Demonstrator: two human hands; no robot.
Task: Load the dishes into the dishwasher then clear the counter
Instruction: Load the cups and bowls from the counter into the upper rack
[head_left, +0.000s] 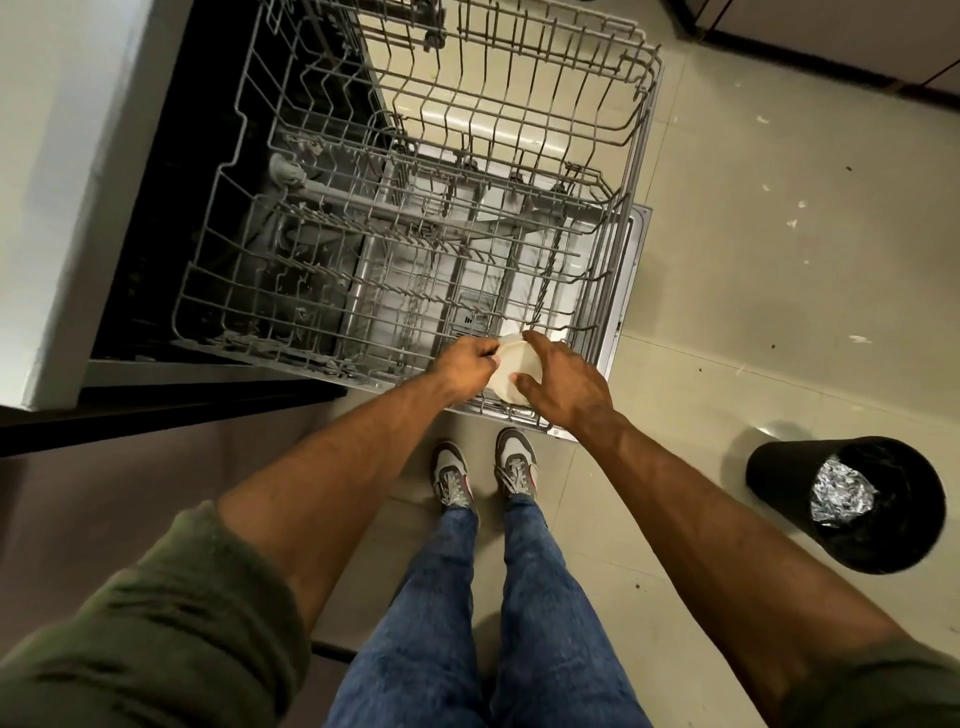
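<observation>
- At the near right corner of the grey wire lower rack (291, 357), a white round bowl (511, 364) is held between both hands, just above the tines and not yet seated among them.
- The left hand (465, 364) grips the bowl's left edge, its fingers (480, 353) curled tightly round the rim.
- The right hand (563, 387) holds the right side. Its fingers (537, 343) are spread over the far edge, and the thumb presses the near face.
- The bowl lies between the two hands and touches both, so neither is nearer. Its broad round face is turned up towards the camera. I cannot tell whether that face is the base or the mouth.
- The coming move looks like tipping the bowl onto its edge and lowering it into that corner's tine rows. These run away from the person, so the rim should line up with them.
- The bowl looks smooth, hard and glossy, probably ceramic or plastic, and likely slippery against the thin coated wire.
- The grey wire upper rack (519, 104) is pulled out beyond the lower rack and stands above its far half.
- The stainless dishwasher door (631, 249) lies open flat beneath the lower rack.
- To the right of the lower rack, well apart on the tiled floor, stands a black round bin (779, 467) holding crumpled silver foil (839, 493).
</observation>
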